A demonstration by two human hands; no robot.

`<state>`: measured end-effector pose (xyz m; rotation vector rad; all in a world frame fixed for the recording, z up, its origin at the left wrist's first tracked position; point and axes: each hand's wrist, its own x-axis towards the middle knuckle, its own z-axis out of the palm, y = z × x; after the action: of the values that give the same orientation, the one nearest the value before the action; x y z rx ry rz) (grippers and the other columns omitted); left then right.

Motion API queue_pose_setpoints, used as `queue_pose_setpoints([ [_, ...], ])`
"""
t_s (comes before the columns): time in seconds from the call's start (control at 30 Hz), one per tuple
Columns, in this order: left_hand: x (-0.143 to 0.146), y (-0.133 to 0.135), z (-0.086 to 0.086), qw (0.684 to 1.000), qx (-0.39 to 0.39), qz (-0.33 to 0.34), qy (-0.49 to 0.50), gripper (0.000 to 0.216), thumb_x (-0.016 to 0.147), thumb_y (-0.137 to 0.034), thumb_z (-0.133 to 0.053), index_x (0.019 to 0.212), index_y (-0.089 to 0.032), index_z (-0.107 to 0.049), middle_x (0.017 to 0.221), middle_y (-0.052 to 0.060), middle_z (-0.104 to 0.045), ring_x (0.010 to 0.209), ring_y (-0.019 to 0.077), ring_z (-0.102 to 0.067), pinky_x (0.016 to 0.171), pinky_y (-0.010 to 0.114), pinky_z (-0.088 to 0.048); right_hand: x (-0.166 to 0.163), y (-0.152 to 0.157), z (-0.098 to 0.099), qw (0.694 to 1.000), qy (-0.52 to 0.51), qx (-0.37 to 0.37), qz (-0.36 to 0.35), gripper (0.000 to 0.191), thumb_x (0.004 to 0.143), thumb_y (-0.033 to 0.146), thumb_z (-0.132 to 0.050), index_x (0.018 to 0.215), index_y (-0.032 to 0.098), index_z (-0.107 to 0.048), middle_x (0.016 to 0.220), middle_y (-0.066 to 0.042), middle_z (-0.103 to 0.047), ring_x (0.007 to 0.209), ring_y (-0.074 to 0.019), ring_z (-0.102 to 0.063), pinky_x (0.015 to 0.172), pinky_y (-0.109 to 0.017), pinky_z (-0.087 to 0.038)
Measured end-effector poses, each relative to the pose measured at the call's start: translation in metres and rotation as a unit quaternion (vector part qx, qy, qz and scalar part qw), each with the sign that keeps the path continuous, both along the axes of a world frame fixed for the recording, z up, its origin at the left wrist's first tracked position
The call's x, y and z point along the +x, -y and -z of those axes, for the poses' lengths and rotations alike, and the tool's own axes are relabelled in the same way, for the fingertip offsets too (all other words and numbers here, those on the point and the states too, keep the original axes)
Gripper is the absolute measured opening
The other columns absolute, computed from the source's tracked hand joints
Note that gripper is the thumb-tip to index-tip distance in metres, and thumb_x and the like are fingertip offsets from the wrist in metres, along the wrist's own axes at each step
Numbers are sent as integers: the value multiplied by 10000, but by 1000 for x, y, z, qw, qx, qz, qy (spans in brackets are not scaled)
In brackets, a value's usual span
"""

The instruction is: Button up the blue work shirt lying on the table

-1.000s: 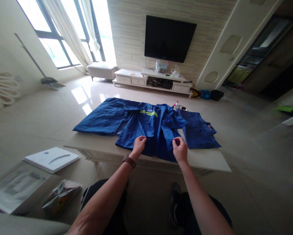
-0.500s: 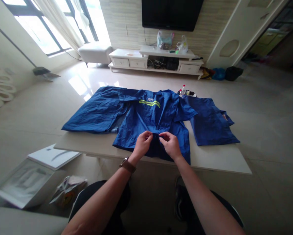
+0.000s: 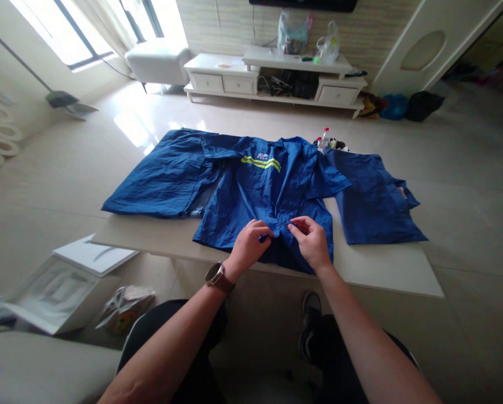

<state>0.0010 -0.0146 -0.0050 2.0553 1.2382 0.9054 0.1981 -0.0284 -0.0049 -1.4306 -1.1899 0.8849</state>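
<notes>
A blue short-sleeved work shirt [image 3: 251, 193] with yellow stripes and a white print on the chest lies front up on a white table [image 3: 386, 269], its hem toward me. My left hand [image 3: 253, 241] pinches the shirt's front edge near the hem. Just to the right, my right hand [image 3: 310, 238] has its thumb and forefinger together at the other front edge, on a bit of blue cloth. Left of the shirt lies a folded blue garment [image 3: 158, 177]; another folded blue garment [image 3: 373, 199] lies on the right.
Beyond the table stand bottles with red caps [image 3: 326, 134]. A white TV cabinet [image 3: 221, 70] and a pale stool [image 3: 158, 62] are along the wall. An open white box [image 3: 61, 292] and a plastic bag [image 3: 125, 308] lie on the floor at lower left.
My hands have moved a little apart, the right one going rightward, with the shirt's front edges between them. The camera view has tilted down.
</notes>
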Motion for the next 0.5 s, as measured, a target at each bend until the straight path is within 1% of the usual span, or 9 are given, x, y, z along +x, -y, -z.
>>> queue_pose_setpoints([
  [0.07, -2, 4, 1, 999, 19, 13, -46, 251, 862, -85, -663, 899, -255, -844, 997, 25, -760, 830, 148, -667, 781, 269, -497, -1, 1, 0, 1000, 4, -6, -19, 357, 790, 542, -776, 900, 204, -746, 885, -88, -778, 793, -242, -716, 771, -380, -579],
  [0.17, -2, 10, 0, 993, 43, 11, -112, 244, 903, -142, -675, 947, -298, -858, 1085, 11, -766, 723, 110, -654, 671, 258, -448, -4, 4, -2, 997, 51, -7, -59, 302, 833, 503, -737, 898, 209, -763, 858, -75, -776, 744, -228, -697, 725, -359, -560],
  [0.27, 0, 12, -4, 990, 53, -8, -129, 234, 934, -158, -649, 966, -286, -842, 1091, 12, -782, 737, 120, -670, 657, 265, -431, -6, 8, -6, 992, 100, 6, -78, 249, 867, 457, -705, 904, 219, -768, 847, -62, -771, 735, -220, -686, 710, -344, -543],
  [0.33, 1, 11, -5, 992, 44, -35, -115, 187, 942, -182, -649, 968, -254, -819, 1008, 29, -787, 767, 144, -675, 687, 273, -445, -7, 10, -7, 992, 106, 12, -71, 237, 870, 448, -700, 895, 220, -758, 836, -57, -765, 728, -217, -680, 707, -340, -537],
  [0.4, 2, 8, -4, 995, 16, -64, -75, 115, 929, -206, -675, 929, -217, -790, 902, 40, -771, 783, 162, -668, 723, 279, -461, -7, 10, -7, 993, 100, 11, -57, 234, 862, 449, -703, 879, 220, -746, 817, -54, -756, 709, -214, -671, 698, -341, -532],
  [0.5, 3, 3, -1, 992, -66, -98, 31, 101, 920, -240, -683, 853, -187, -736, 809, 25, -739, 732, 149, -639, 713, 269, -469, -9, 11, -4, 996, 71, -3, -52, 237, 839, 454, -722, 869, 220, -732, 814, -55, -750, 713, -216, -673, 703, -345, -533],
])
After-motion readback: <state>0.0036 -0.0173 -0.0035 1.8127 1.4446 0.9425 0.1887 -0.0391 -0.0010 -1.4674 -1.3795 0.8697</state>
